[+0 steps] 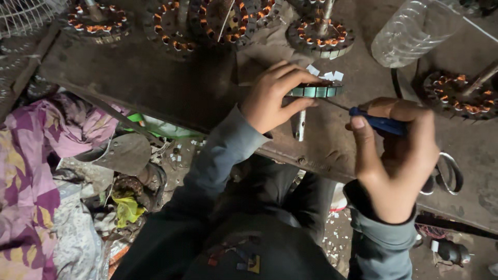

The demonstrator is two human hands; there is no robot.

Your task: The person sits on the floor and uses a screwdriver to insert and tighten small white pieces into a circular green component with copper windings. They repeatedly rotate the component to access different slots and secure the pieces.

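- Gripped in the left hand (272,98) is a stator (315,90), which is being held on edge against the bench (171,88), fingers curled over its top and thumb pressing its side.
- Wrapped closed around a blue-handled tool (381,124) is the right hand (399,155); its thin shaft is being pointed at the stator's rim.
- What the tip is touching is being hidden by the dim light; it is probably sitting at a slot between the windings.
- Small white slips (328,74) are lying just behind the stator, and other wound stators (320,35) are standing farther back beside a clear bottle (410,28).
- Scissors (447,173) are lying near the right wrist.
- For clean work, the stator is best being kept pinned so it is not rolling, and the tip is best being guided lightly along the slot, so the copper wire is not being nicked.
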